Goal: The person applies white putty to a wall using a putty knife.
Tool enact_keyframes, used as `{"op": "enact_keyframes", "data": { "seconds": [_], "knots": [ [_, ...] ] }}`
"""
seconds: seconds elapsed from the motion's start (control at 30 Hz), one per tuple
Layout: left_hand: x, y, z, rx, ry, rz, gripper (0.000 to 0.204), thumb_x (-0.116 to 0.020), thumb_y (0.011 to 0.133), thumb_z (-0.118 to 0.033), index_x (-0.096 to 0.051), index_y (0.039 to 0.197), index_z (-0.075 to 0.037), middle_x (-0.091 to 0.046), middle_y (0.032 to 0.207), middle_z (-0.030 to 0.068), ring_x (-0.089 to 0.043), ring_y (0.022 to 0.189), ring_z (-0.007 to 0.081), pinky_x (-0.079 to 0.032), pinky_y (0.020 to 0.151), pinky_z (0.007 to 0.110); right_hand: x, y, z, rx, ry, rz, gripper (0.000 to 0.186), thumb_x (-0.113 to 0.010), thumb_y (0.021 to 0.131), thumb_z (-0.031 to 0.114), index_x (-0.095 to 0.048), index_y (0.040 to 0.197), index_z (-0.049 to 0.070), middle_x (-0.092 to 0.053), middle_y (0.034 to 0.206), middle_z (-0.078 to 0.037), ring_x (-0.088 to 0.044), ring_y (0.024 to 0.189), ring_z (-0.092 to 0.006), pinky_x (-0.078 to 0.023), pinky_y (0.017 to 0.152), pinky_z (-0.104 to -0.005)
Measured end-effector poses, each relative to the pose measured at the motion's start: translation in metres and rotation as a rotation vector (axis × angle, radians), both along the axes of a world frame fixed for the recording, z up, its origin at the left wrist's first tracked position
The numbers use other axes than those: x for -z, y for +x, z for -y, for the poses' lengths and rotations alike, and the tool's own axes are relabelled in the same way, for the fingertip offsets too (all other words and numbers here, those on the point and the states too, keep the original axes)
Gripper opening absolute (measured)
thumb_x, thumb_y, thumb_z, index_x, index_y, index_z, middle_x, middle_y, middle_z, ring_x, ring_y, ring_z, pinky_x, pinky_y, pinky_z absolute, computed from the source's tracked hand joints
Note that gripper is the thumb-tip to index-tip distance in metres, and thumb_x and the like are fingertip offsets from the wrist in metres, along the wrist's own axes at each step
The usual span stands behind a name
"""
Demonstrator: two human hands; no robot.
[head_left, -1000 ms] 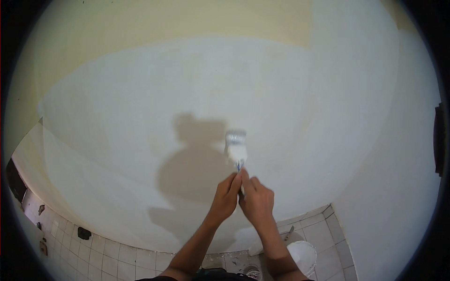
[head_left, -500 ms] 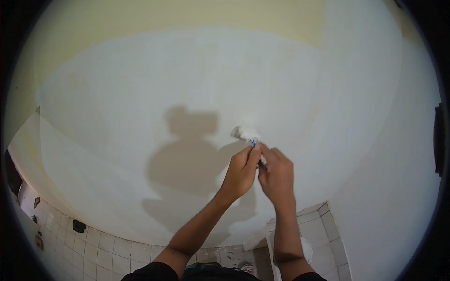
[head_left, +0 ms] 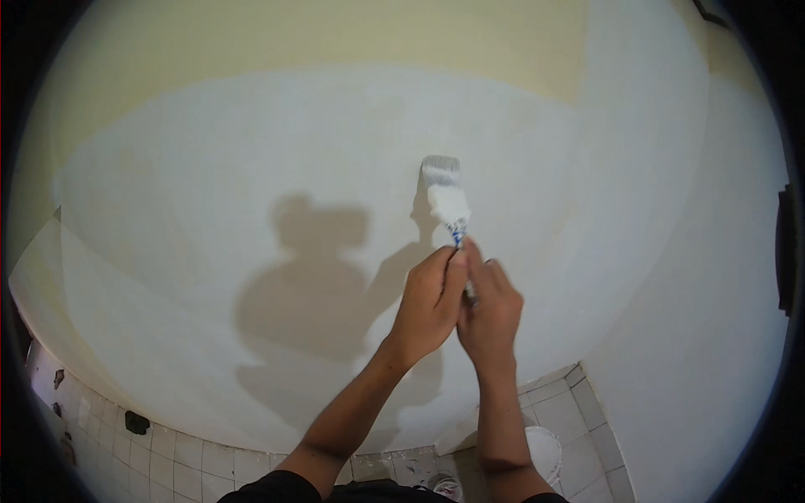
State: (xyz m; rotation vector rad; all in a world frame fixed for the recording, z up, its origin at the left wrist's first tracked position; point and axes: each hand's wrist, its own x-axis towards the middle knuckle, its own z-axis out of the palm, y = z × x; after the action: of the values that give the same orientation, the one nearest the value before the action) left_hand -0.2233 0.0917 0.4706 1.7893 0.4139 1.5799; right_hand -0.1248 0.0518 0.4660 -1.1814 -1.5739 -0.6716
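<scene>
Between both hands I hold a paintbrush [head_left: 449,201], bristles upward, its lower end coated in thick white paint. The bristle tips lie against or very close to the wall [head_left: 335,134]; contact is hard to judge. My left hand [head_left: 432,298] is closed round the handle from the left, thumb along it. Close beside it, my right hand [head_left: 493,306] grips the same handle, which shows a little below the fingers. White paint covers most of the wall, with a pale yellow area [head_left: 335,33] above it. My shadow falls left of the brush.
White tiles [head_left: 189,457] run along the wall's foot, with a dark object [head_left: 137,422] on them at left. A white bucket [head_left: 543,453] stands by my right forearm, near a tiled corner. A small container [head_left: 445,486] sits below my hands. A side wall [head_left: 688,335] rises at right.
The brush has swung from slanting left to pointing nearly straight up, its bristles now higher on the wall. Both hands keep their hold, and the view has shifted slightly.
</scene>
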Motion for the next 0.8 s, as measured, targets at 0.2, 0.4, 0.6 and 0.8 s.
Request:
{"op": "enact_keyframes", "data": {
  "seconds": [0.2, 0.4, 0.6, 0.8],
  "knots": [
    [0.052, -0.032, 0.023, 0.033, -0.172, -0.009, 0.034, -0.045, 0.103, -0.021, -0.053, 0.083, 0.004, -0.051, 0.065, 0.0099, -0.044, 0.061, 0.0135, -0.039, 0.056, 0.033, 0.024, -0.017, 0.033, -0.022, -0.255, 0.14, 0.057, -0.071, 0.071, 0.003, -0.057, 0.127, 0.001, -0.056, 0.08, -0.009, -0.061, 0.063, -0.0268, -0.05, 0.054, -0.0366],
    [-0.011, -0.044, 0.018, -0.014, -0.078, -0.024, 0.042, -0.053, 0.101, -0.027, -0.056, 0.075, 0.007, -0.05, 0.058, 0.0054, -0.041, 0.06, 0.0064, -0.036, 0.051, 0.029, -0.03, -0.024, 0.033, -0.029, -0.229, 0.167, 0.051, -0.07, 0.075, 0.004, -0.057, 0.124, 0.001, -0.056, 0.082, -0.012, -0.061, 0.066, -0.0324, -0.05, 0.057, -0.0401],
    [-0.071, -0.022, -0.035, 0.092, -0.023, 0.111, 0.046, -0.051, 0.101, -0.031, -0.053, 0.071, 0.004, -0.043, 0.058, 0.0011, -0.037, 0.058, 0.0076, -0.033, 0.051, 0.03, -0.099, -0.016, -0.011, -0.072, -0.101, 0.116, 0.042, -0.072, 0.077, 0.003, -0.059, 0.117, 0.002, -0.058, 0.079, -0.014, -0.058, 0.068, -0.0331, -0.047, 0.059, -0.0426],
    [-0.113, -0.034, -0.02, 0.173, 0.128, 0.151, 0.046, -0.049, 0.101, -0.032, -0.053, 0.073, 0.003, -0.044, 0.058, 0.0007, -0.038, 0.058, 0.0077, -0.033, 0.051, 0.03, -0.128, -0.032, -0.005, -0.079, 0.106, 0.083, 0.045, -0.075, 0.076, 0.002, -0.06, 0.118, 0.004, -0.058, 0.078, -0.012, -0.059, 0.066, -0.0311, -0.048, 0.057, -0.041]
  ]
}}
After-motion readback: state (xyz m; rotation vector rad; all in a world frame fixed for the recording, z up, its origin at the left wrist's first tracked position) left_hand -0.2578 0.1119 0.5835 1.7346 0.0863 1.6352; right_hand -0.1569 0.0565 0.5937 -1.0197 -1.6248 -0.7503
